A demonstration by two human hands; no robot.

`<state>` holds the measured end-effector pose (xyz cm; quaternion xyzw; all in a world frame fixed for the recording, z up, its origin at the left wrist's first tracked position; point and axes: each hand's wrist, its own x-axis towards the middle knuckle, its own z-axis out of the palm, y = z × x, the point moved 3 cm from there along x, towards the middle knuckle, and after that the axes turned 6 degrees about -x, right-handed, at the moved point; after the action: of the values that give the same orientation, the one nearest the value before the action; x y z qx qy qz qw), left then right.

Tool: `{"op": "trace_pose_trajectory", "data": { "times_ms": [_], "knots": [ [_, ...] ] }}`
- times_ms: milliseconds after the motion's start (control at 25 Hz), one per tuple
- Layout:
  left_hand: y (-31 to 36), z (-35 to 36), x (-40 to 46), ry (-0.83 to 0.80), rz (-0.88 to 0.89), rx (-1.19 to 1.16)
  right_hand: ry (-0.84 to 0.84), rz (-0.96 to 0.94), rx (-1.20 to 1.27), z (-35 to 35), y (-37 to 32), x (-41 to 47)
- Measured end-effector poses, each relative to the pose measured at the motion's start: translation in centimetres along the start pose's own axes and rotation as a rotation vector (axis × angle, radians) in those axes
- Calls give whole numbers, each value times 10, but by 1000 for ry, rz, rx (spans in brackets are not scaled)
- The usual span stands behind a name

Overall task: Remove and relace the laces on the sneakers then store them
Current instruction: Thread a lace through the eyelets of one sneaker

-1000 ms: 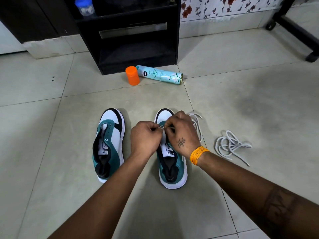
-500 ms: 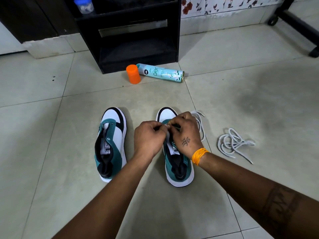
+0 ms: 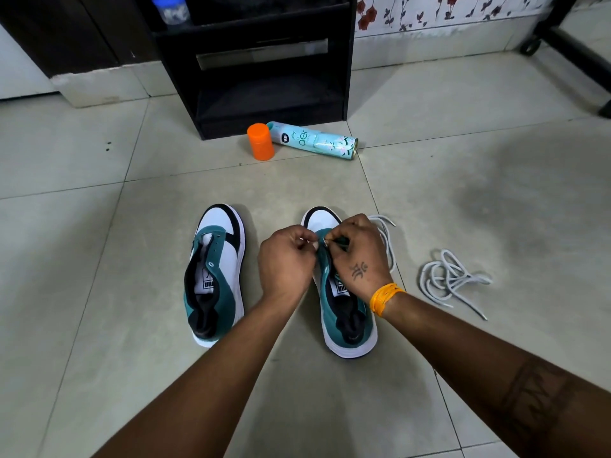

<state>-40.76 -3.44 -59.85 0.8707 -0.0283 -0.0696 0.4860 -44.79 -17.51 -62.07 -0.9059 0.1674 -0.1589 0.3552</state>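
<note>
Both hands, left grip (image 3: 287,259) and right grip (image 3: 358,256), are pinching a white cord lace (image 3: 385,239) at the right teal-and-white sneaker's (image 3: 347,328) front eyelets; relacing is just starting; the left teal-and-white sneaker (image 3: 215,276) is sitting laceless at nine o'clock, its loose white lace (image 3: 449,279) at three o'clock.

Can't see the right sneaker's (image 3: 344,312) eyelets, hidden under both hands; lace (image 3: 385,239) end lost in the fingertips (image 3: 325,241) too.

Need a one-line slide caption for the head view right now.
Both hands, left hand and right hand, thread a white lace into the right sneaker; left sneaker unlaced.
</note>
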Motion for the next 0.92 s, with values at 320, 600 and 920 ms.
{"op": "trace_pose_trajectory", "data": {
  "times_ms": [320, 600, 920],
  "knots": [
    [-1, -2, -2, -10, 69, 50, 102, -62, 39, -16, -3, -26],
    [9, 8, 0, 0, 208, 118, 8, -21, -171, -17, -1, -1],
    [-18, 12, 14, -32, -26, -88, 81, 16, -22, -16, -4, -8]
  ]
}}
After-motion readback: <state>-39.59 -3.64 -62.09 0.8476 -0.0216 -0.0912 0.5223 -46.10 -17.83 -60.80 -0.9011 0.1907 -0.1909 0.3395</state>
